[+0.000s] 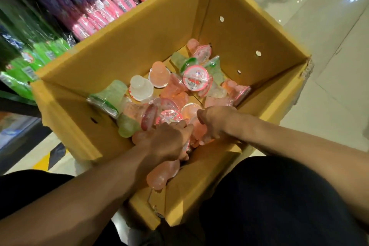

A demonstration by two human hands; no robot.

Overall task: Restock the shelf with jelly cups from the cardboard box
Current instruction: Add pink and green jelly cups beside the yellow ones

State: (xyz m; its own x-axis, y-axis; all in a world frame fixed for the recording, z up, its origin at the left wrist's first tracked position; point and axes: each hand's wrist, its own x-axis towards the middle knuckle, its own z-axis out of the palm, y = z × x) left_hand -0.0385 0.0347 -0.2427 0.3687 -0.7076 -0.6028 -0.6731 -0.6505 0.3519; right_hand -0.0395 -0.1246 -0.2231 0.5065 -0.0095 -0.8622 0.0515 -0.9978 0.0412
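- Cardboard box (139, 46) sits open on the floor, tall walls all round; jelly cups (179, 90) lie loose at the bottom, mixed pink, green + clear, some lid-up, some on their sides.
- Left hand (167, 142) down inside box at near wall, fingers curled into the pile, closed round pink cups; a pink cup (161, 175) pokes out under the palm/wrist. Exactly which cup it grips: can't tell, hand covers them.
- Right hand (215, 122) also in box, just beside left, fingers bent down into cups at the near-right corner. Fingertips hidden, so grip unclear.
- One pink-lidded cup (196, 81) lies lid-up near middle, well apart from both hands. Green cup (107, 98) on its side against left wall.
- Box walls stand between hands + shelf (60, 16); shelf on far-left side, packed w/ wrapped pink, purple + green packs, touching/just behind box's far-left wall.
- Person's dark-clothed legs (269, 195) flank the near corner of box.
- Pale glossy floor tiles (319, 66) to the right; yellow-black striped floor tape (50, 158) near left.
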